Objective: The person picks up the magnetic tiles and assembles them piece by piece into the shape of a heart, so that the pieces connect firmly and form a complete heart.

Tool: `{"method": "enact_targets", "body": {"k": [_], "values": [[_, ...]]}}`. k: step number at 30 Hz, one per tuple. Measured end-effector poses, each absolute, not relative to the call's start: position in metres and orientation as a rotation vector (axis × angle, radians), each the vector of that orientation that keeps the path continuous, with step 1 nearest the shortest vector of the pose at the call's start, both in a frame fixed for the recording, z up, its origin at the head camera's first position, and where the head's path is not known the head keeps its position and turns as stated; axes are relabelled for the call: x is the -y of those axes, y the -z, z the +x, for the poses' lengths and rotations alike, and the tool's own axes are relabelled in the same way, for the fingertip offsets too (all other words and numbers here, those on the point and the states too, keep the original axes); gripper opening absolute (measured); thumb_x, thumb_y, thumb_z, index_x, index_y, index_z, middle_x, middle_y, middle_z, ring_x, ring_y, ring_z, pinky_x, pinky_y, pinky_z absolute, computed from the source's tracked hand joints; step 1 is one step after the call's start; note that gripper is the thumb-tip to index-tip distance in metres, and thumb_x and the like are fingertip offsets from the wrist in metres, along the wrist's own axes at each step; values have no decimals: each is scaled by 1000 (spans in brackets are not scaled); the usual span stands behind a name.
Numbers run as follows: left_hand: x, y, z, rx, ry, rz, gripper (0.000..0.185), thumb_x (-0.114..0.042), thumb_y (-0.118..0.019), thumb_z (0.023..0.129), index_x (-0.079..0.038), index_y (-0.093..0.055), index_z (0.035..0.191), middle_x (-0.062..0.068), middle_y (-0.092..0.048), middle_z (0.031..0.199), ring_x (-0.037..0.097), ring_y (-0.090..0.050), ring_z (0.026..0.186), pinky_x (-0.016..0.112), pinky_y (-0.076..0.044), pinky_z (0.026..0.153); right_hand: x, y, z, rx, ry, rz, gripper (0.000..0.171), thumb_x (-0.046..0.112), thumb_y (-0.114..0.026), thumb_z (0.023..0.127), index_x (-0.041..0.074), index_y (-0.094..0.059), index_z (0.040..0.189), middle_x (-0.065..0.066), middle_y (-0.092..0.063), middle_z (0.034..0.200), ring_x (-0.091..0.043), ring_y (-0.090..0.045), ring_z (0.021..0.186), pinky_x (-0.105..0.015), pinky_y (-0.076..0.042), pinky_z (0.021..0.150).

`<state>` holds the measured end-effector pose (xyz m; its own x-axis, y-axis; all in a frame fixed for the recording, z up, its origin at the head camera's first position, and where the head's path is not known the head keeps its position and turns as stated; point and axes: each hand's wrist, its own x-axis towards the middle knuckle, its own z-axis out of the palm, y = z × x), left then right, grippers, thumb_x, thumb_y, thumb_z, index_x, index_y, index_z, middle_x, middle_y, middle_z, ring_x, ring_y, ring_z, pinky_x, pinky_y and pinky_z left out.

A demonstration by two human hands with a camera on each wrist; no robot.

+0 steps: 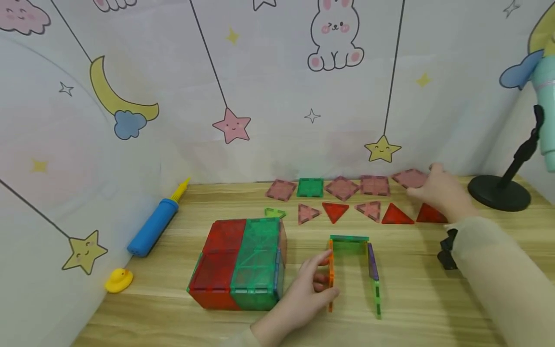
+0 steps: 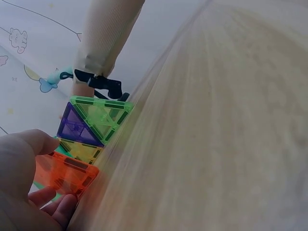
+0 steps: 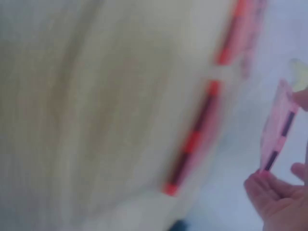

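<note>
My left hand (image 1: 303, 289) grips an upright orange magnetic tile (image 2: 67, 173), with the thumb at one end and fingers at the other. That tile forms the left wall of a small U-shaped enclosure. A green tile (image 1: 349, 238) closes its back. Purple (image 1: 373, 261) and light green (image 2: 103, 118) triangles make up the right wall. At the back right, my right hand (image 1: 444, 193) pinches a translucent pink tile (image 3: 278, 130) between thumb and fingers; the right wrist view shows it tilted.
A red and green tile box (image 1: 256, 260) stands left of the enclosure. Behind lie pink squares (image 1: 375, 185), a green square (image 1: 310, 187) and red triangles (image 1: 396, 214). A blue pump (image 1: 153, 226) and yellow duck (image 1: 119, 280) sit left; a black stand (image 1: 498, 193) is right.
</note>
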<state>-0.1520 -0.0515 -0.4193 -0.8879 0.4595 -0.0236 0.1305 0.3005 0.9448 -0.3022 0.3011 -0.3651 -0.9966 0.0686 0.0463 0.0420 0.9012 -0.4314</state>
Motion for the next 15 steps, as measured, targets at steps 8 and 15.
{"method": "enact_targets", "body": {"k": [8,15], "values": [[52,417,-151,-2282,-1633,533,67,-14,-69,86,-25,-36,144,3,-42,128,13,-51,94,25,-45,78,-244,343,-229,2796,-738,640,75,21,-78,71,-9,-39,128,-22,-56,113,-34,-55,103,-51,-45,85],[52,420,-153,-2274,-1634,518,67,-16,-68,86,-30,-35,143,3,-43,128,14,-51,94,27,-45,78,-204,359,-183,2783,-626,994,73,28,-80,69,-2,-45,125,-7,-55,114,-23,-56,103,-42,-48,84]]}}
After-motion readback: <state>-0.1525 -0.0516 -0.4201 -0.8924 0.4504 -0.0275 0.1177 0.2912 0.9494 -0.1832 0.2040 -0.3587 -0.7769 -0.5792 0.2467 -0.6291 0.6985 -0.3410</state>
